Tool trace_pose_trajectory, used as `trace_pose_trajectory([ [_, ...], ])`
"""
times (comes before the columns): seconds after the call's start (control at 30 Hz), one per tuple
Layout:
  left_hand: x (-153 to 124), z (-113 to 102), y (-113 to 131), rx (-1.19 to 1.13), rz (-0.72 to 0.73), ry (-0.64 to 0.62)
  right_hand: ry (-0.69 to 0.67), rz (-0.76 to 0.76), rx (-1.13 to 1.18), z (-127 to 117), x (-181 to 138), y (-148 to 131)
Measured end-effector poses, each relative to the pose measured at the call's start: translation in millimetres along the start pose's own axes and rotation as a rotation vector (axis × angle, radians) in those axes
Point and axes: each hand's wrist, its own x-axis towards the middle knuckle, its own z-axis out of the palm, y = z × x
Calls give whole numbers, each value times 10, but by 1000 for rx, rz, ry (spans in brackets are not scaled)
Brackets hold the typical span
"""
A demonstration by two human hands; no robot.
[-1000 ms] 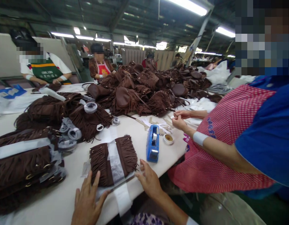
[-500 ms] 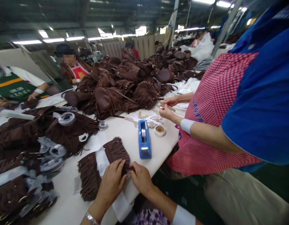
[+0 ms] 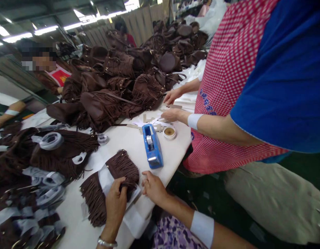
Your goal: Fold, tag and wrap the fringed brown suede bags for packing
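Note:
A brown fringed bag [image 3: 93, 200] lies on the table in front of me, with a white paper band [image 3: 106, 180] across its middle. My left hand [image 3: 115, 202] grips the bag's near right part, its fingers and thumb closed on the fringe and lifting it a little over white paper. Just to the right, apart from the bag, is my right hand [image 3: 155, 189], fingers curled and pinched together; whatever is between the fingertips is too small to make out. Beyond my hands stands a blue tape dispenser [image 3: 152, 147] with a roll of clear tape.
A round tub of brown paste [image 3: 169, 132] sits beside the dispenser, near paper strips [image 3: 139, 123]. Brown fringed bags [image 3: 118, 93] are heaped behind. Wrapped straps [image 3: 51, 141] and more bags lie left. A co-worker's hands [image 3: 172, 114] handle strips at the right edge.
My right hand has come away from the bag's edge to the right. My left hand has gone from lying over the fringe to gripping it. The view has turned right and downward.

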Motion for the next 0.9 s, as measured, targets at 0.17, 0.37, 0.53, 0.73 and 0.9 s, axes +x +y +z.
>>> trace_pose_trajectory([
  [0.17, 8, -52, 1, -75, -94, -28, -8, -47, -194, -53, 194, -122],
  [0.37, 14, -133, 160, -49, 72, -197, 22, -65, -199, -127, 338, -227],
  [0.53, 133, -66, 249, 66, 76, -165, 23, -142, -40, -132, 401, -295],
  [0.73, 195, -27, 158, -13, -102, -84, 104, -144, -62, -124, 194, -183],
  [0.9, 194, -26, 66, -33, -198, -51, 91, -143, -169, -45, 88, -120],
])
